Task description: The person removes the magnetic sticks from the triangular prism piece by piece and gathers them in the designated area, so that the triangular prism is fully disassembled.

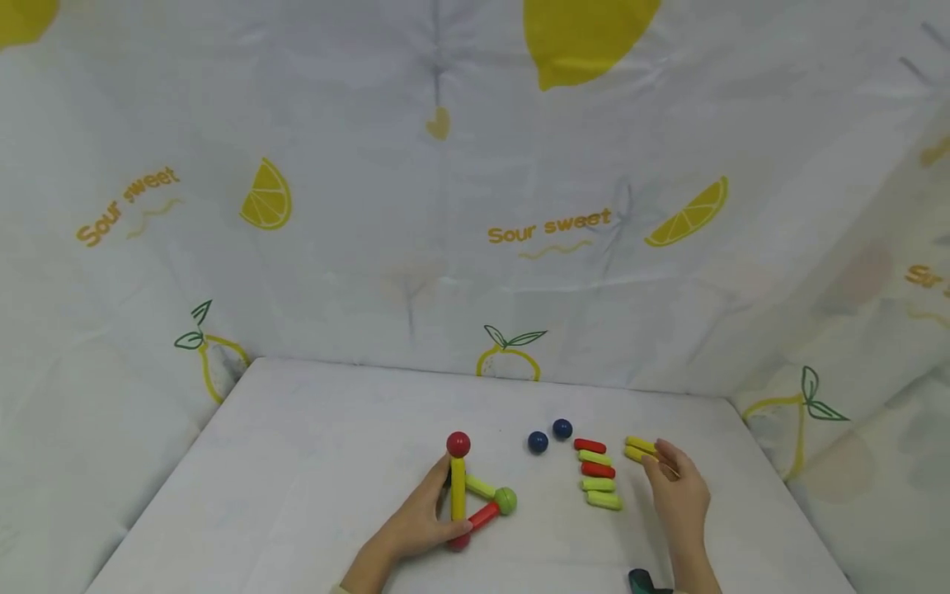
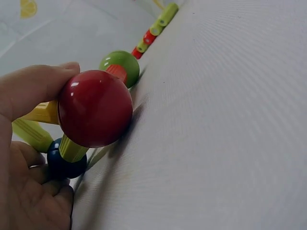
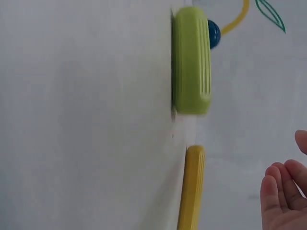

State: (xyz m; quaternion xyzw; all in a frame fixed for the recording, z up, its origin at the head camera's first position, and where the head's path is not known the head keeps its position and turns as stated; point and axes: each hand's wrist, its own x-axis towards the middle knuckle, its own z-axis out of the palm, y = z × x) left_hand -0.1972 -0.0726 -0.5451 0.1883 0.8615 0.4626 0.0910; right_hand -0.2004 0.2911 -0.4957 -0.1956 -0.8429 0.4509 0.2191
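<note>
On head: looks forward and down over the table (image 1: pixel 319 462), farthest off of the three; takes in left hand (image 1: pixel 419 520), right hand (image 1: pixel 679 495) and patterned cloth (image 1: pixel 371 272). On left wrist: looks low along the table, rolled, with table at frame right; very near lower red ball (image 2: pixel 95 109), facing past green ball (image 2: pixel 110 61) toward row of sticks (image 2: pixel 167 17). Shares all three with head view. On right wrist: low, rolled, table at frame left; close on light green stick (image 3: pixel 193 62); shares yellow stick (image 3: pixel 192 187) with head view.
</note>
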